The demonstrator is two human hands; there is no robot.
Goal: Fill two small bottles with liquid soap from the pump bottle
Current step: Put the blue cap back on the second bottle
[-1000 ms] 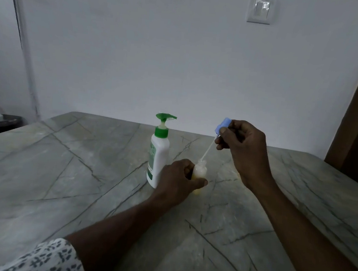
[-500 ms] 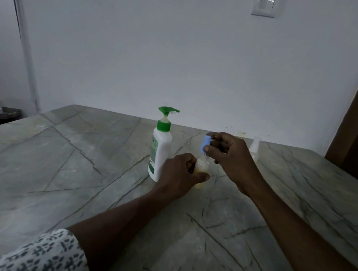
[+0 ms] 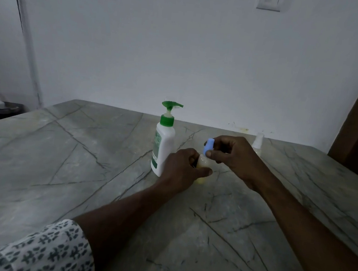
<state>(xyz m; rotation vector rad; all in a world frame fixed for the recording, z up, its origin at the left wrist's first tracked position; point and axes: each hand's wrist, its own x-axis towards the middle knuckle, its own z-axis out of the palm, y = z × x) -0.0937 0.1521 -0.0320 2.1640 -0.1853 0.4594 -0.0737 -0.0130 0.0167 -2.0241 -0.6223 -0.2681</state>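
I am watching the left grip (image 3: 181,166) wrapping its fingers round the body of a small bottle (image 3: 202,161) just right of centre frame. It is holding the bottle upright, and the base seems to be resting on the grey veined stone desk (image 3: 60,167). Pale yellowish liquid is showing through the bottle where the fingers are leaving it uncovered.

The right grip (image 3: 235,156) is pinching a blue cap (image 3: 209,146) between thumb and fingertips, right on top of that bottle's neck. I cannot tell whether the cap is seated all the way.

The white pump bottle (image 3: 163,147), with its green collar and green pump head, is standing upright just left of the left grip, its spout pointing toward the right of the frame. A green label is running down its side, but the print is coming through too small and dim for me to read.

A second small bottle (image 3: 257,143), clear and capped, is standing behind the right grip near the desk's far edge, partly hidden.

A patterned sleeve (image 3: 46,251) is showing at lower left. A wall switch plate (image 3: 269,0) is sitting at the top right.
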